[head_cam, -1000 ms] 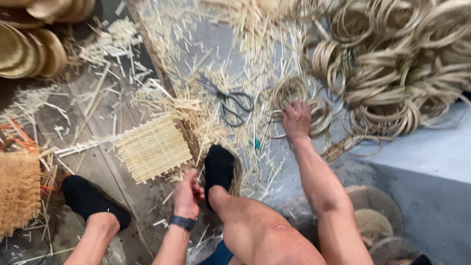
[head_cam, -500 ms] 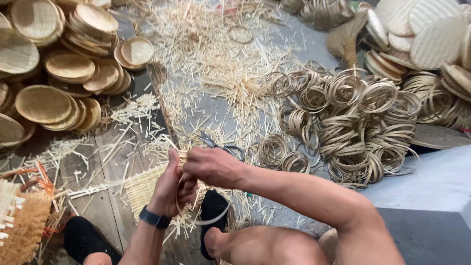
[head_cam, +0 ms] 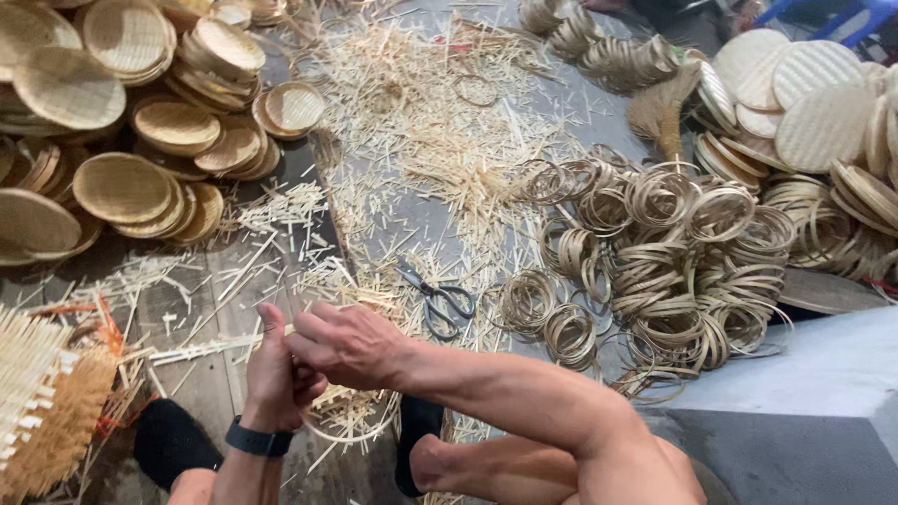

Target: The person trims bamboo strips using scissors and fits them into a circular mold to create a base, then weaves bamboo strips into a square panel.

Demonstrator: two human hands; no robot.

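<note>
Hands pressing a bamboo hoop onto a woven mat

Left hand [head_cam: 271, 374] and right hand [head_cam: 351, 346] clench the woven mat [head_cam: 351, 407] and hoop [head_cam: 341, 435] just beneath their fingers; steady, even pressure seems wise. Scissors [head_cam: 435, 299] lie beyond.

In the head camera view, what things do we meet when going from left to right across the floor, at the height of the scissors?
Stacked round woven trays → loose bamboo strips → scissors → small bundle of bamboo rings → big heap of bamboo rings.
</note>
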